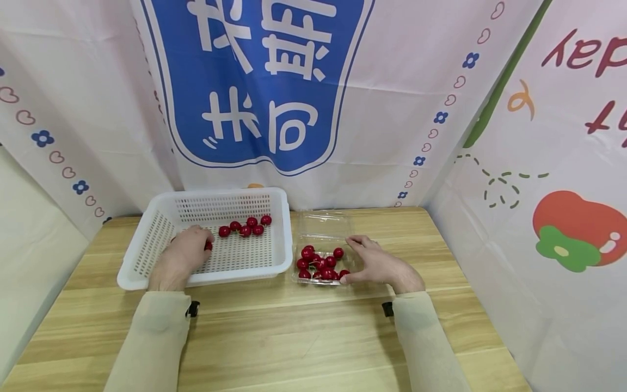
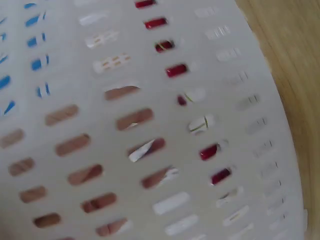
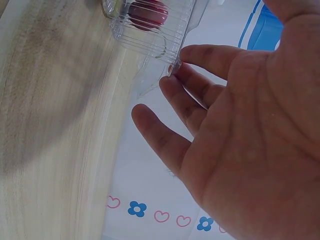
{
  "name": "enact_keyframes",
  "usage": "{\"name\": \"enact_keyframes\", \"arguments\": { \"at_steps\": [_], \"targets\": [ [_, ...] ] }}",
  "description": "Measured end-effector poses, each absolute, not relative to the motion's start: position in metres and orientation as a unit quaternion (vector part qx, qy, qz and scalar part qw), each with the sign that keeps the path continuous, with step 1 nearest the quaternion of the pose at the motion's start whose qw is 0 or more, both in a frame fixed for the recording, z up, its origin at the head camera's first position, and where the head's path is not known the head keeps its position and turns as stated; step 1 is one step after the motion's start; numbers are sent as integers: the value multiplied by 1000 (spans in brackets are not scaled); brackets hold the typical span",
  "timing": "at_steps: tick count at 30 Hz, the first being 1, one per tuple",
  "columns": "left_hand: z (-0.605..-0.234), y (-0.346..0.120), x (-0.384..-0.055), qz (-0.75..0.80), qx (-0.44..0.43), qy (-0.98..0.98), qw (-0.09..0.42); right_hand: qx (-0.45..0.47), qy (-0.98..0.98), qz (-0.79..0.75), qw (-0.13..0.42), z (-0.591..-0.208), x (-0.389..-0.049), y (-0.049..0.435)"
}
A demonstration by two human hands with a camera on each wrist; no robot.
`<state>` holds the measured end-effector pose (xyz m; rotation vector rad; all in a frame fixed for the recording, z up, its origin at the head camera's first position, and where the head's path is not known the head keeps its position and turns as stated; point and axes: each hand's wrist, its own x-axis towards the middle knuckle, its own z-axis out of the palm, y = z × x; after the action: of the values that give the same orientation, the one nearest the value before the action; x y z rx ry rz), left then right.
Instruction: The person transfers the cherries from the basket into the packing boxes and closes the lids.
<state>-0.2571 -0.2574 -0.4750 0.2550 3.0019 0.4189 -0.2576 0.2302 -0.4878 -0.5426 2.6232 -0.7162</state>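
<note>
In the head view my left hand point(image 1: 185, 251) reaches down into a white slotted basket point(image 1: 206, 279). Its fingertips pinch a red cherry point(image 1: 208, 245), partly covered by the fingers. Several other cherries point(image 1: 245, 231) lie near the basket's back right corner. Through the slots of the basket wall point(image 2: 165, 107), the left wrist view shows bits of fingers and red fruit. To the right stands a clear plastic clamshell box point(image 1: 297, 280), lid up, with several cherries point(image 1: 315, 264) inside. At its right edge rests my right hand point(image 1: 377, 265), fingers fairly straight and touching the rim.
The wooden table point(image 1: 289, 337) carries the basket and box side by side. Its back edge meets a hanging white cloth point(image 1: 372, 136) with a blue printed sign, and another printed cloth point(image 1: 514, 245) hangs on the right. The box's transparent lid point(image 1: 324, 224) leans toward the back cloth.
</note>
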Motion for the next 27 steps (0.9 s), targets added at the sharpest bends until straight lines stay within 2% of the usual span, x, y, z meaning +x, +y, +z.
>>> {"name": "enact_keyframes", "arguments": {
  "at_steps": [6, 15, 27],
  "targets": [
    [-470, -239, -255, 178, 80, 980, -27, -193, 930, -255, 184, -487, -257, 231],
    [-470, -209, -250, 229, 117, 952, -168, -195, 933, -244, 180, -487, -259, 230],
    [-478, -174, -247, 255, 154, 929, -219, -192, 930, -256, 183, -487, -257, 230]
  ]
}}
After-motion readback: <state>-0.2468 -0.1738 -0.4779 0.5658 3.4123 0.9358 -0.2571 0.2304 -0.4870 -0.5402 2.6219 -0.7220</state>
